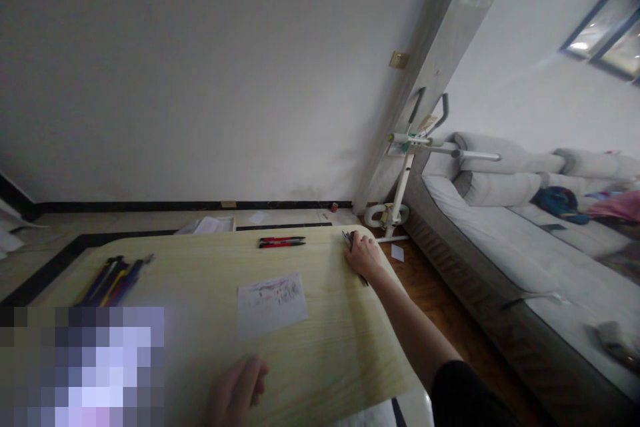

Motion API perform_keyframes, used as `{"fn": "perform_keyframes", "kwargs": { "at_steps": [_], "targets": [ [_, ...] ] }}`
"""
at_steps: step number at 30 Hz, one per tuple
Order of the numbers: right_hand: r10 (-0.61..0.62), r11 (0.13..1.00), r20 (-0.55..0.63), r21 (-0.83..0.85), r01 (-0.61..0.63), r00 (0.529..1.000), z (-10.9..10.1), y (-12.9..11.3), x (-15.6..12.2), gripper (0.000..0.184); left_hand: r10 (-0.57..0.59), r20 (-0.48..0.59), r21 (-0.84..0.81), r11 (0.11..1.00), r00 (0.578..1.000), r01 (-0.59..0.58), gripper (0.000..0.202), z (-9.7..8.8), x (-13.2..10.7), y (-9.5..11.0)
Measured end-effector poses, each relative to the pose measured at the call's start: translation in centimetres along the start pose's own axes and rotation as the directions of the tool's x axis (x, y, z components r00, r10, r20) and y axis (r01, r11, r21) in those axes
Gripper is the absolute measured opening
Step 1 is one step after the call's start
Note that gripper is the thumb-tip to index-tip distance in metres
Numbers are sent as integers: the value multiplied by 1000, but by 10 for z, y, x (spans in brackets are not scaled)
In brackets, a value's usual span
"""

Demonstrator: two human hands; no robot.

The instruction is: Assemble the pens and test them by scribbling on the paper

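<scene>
Near the far right corner of the table, my right hand (pixel 363 255) has its fingers closed over some thin dark pens (pixel 365 281), whose ends stick out past the fingers; the hand covers most of them. My left hand (pixel 237 387) hovers low at the near edge, fingers curled together and slightly blurred, with nothing visible in them. Two red-and-black pens (pixel 282 242) lie side by side by the far edge. Between the hands lies a sheet of white paper (pixel 273 305) with dark scribbled marks. A bunch of blue, yellow and dark pens (pixel 113 280) lies on the left.
The pale wooden table (pixel 200 293) has rounded corners. More paper (pixel 373 413) lies at its near right edge. Beyond it are a tray of papers (pixel 213 225) and a white wall. On the right stand an exercise machine (pixel 403 187) and a grey sofa (pixel 480 240). Pixelation covers the lower left.
</scene>
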State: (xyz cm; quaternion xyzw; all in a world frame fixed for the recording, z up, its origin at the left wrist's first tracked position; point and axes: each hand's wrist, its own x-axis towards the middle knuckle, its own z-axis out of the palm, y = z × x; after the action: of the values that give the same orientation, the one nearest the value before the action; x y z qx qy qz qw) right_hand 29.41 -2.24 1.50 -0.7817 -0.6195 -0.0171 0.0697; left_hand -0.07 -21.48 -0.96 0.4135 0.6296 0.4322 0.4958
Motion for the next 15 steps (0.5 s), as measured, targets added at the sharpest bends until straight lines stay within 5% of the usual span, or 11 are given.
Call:
{"fn": "perform_keyframes", "kwargs": {
  "at_steps": [9,15],
  "targets": [
    [37,975,152,211,-69,988,-5,3,17,41,-1,88,23,1000,996,-1,47,-4,4,-8],
    [78,839,227,511,-187,971,-18,15,18,29,46,100,17,999,994,-48,44,-5,6,-15]
  ]
}}
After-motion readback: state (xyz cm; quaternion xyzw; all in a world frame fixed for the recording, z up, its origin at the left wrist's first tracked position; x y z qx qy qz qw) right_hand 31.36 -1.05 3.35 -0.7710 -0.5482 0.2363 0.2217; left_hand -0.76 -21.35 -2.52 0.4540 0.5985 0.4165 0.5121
